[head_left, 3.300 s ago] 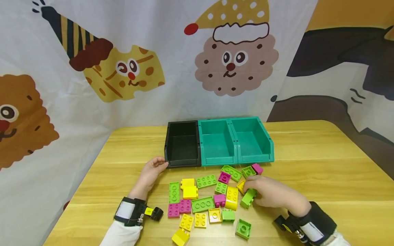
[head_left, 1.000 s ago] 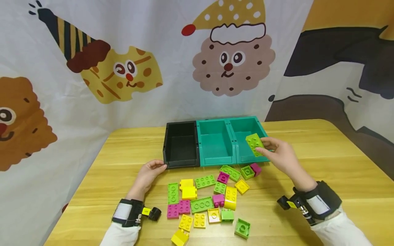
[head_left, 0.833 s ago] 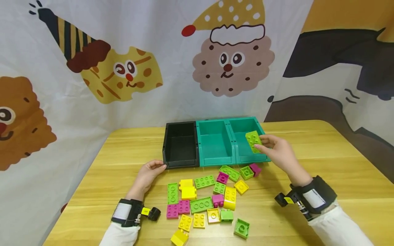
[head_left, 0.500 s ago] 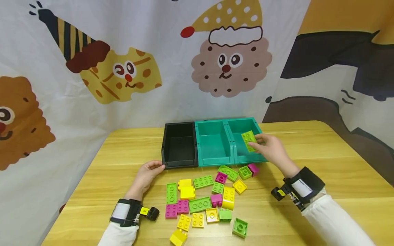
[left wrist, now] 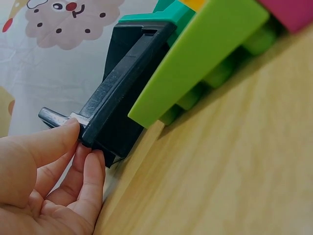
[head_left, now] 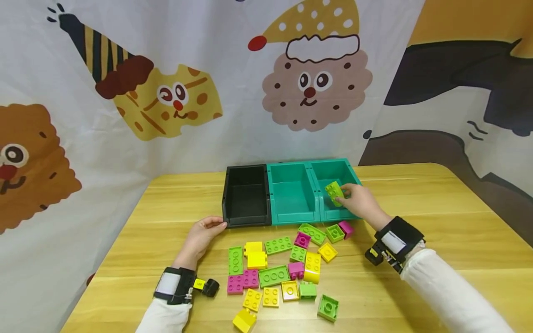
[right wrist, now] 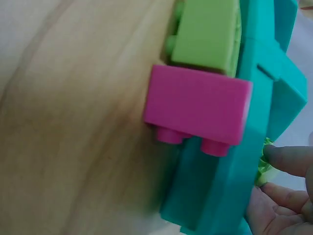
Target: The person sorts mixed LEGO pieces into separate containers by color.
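My right hand [head_left: 361, 201] pinches a lime green toy brick [head_left: 333, 192] by its edge, with studs showing, inside the outline of the right-hand teal bin [head_left: 341, 215]. In the right wrist view, only a sliver of that brick [right wrist: 264, 169] shows between thumb and fingers, beyond the bin's wall. My left hand [head_left: 202, 237] grips the front left corner of the black bin [head_left: 247, 221]. From the left wrist, the thumb lies on top of the bin's edge [left wrist: 115, 81] and the fingertips curl against its side.
Several green, yellow and magenta bricks lie in front of the bins, among them a long green brick [head_left: 235, 261] and a yellow curved one [head_left: 312, 267]. A magenta brick [head_left: 345, 229] lies close to the right bin's front. The middle teal bin [head_left: 295, 217] joins both neighbours.
My right hand has lifted the green brick off the table, carried it to the right-hand teal bin, and now lowered it slightly, turning it. The left hand stays at the black bin's corner.
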A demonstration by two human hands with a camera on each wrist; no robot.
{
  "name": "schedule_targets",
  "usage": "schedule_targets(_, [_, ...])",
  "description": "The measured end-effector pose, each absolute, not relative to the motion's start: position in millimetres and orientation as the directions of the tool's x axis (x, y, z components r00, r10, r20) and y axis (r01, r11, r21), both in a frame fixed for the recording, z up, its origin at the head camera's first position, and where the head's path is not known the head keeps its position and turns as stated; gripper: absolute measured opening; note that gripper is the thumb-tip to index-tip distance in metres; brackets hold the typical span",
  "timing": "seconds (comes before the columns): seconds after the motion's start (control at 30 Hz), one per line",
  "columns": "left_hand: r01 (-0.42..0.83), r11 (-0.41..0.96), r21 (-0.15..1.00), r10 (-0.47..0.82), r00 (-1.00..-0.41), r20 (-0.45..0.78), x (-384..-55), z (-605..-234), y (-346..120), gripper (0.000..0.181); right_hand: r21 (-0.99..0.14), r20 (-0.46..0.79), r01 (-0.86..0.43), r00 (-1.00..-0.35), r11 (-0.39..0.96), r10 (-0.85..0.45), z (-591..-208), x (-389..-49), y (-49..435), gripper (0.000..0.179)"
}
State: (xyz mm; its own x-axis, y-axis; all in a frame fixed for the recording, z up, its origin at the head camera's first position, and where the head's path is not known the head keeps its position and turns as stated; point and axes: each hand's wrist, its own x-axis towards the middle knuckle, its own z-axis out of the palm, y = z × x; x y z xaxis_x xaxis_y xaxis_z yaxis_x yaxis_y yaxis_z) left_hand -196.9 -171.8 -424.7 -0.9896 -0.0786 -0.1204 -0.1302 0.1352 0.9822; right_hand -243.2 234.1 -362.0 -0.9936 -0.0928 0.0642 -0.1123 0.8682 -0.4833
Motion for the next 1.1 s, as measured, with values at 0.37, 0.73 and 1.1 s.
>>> schedule_targets(0.37, [-0.128, 0.129, 0.983, -0.089, -0.989, -0.117, -199, -425, -173, 0.021, -0.474, 0.078, -0.142, -0.990, 0.869, -0.119, -375, -250, 236, 0.045])
schedule_targets(0.73, [-0.129, 0.148, 0.980, -0.088, -0.989, -0.117, -199, -427, -172, 0.019, -0.442, 0.053, -0.140, -0.990, 0.886, -0.130, -384, -251, 233, 0.044])
schedule_targets(1.1, [-0.131, 0.145, 0.981, -0.095, -0.988, -0.119, -200, -428, -172, 0.022, -0.408, 0.058, -0.146, -0.989, 0.901, -0.134, -387, -253, 227, 0.039])
